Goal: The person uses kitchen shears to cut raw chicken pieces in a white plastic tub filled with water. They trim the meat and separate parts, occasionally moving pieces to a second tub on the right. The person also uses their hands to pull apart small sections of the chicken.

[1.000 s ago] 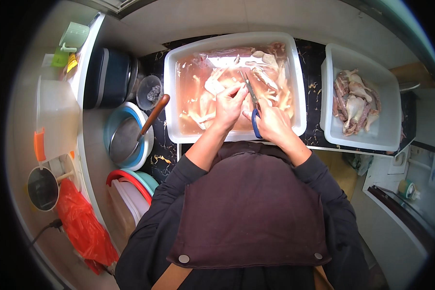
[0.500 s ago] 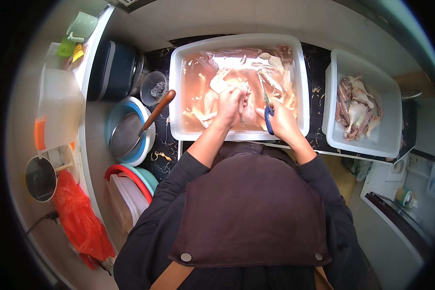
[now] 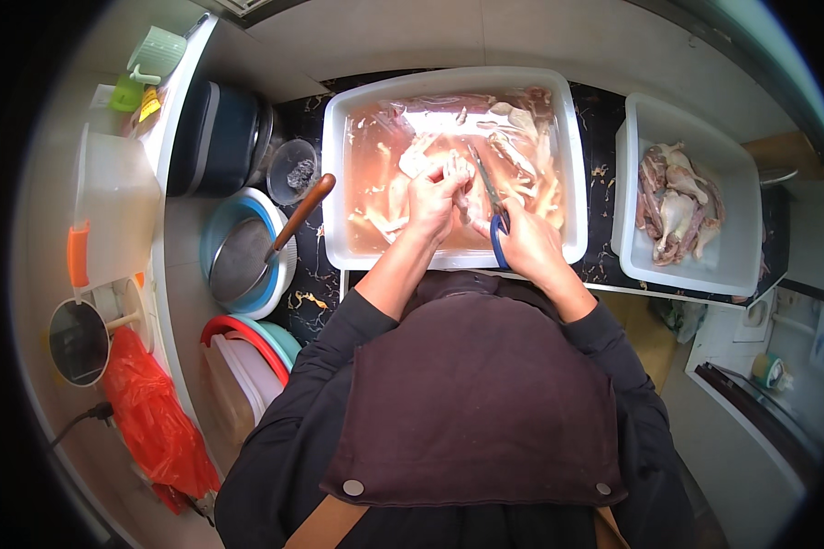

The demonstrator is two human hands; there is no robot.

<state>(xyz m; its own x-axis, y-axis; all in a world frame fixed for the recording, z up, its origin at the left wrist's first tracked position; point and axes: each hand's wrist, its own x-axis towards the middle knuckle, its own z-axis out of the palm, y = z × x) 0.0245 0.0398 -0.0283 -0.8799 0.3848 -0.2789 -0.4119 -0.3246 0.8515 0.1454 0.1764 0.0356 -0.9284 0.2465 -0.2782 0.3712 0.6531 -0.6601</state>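
A large white tub (image 3: 336, 183) of pinkish water stands in front of me, with raw poultry pieces (image 3: 513, 151) lying in it. Above the water my left hand (image 3: 437, 199) is closed around a pale piece of raw poultry (image 3: 462, 188), mostly hidden by the fingers. My right hand (image 3: 529, 240) grips blue-handled scissors (image 3: 497, 240) close to the tub's near side. Their blades (image 3: 483, 174) point away from me, just right of the piece in my left hand.
At the right stands a second white tub (image 3: 627, 183) holding raw poultry legs (image 3: 676, 215). Left of the large tub are a wooden-handled strainer (image 3: 243, 259) on a blue-and-white basin (image 3: 284, 261), a small clear bowl (image 3: 291, 171) and stacked lids or basins (image 3: 247, 366). A red plastic bag (image 3: 156, 412) lies farther left.
The scissors and my right hand have shifted slightly left, bringing the blades nearer the piece in my left hand. My left hand has turned a little, still holding the piece.
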